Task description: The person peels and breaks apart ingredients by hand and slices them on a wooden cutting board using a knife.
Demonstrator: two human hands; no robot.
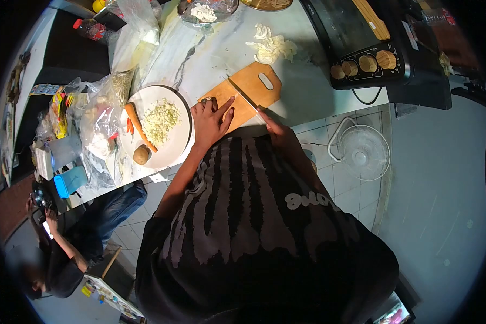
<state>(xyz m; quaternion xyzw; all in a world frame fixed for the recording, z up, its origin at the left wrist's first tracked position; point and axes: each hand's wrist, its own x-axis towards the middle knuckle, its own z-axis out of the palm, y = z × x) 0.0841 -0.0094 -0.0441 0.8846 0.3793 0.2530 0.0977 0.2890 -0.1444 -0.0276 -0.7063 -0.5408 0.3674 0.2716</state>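
A wooden cutting board (270, 89) with a slot handle lies near the counter's front edge. My right hand (276, 129) grips a knife (244, 94), its blade slanting up and left across the board. My left hand (213, 119) rests at the board's left end, fingers apart, the nearest ones pointing toward the blade. No food shows plainly under the fingers. Left of that hand is a large white plate (173, 148) holding chopped pale-green vegetable (161, 121), a carrot (139, 127), small red chillies (130, 126) and a round brown potato-like item (141, 155).
Pale leafy pieces (272, 49) lie beyond the board. A bowl with white pieces (203, 12) stands at the back. A black stove (367, 65) sits right, plastic bags (100, 116) and a blue container (70, 182) left. Another person (65, 259) sits lower left; a fan (360, 153) stands right.
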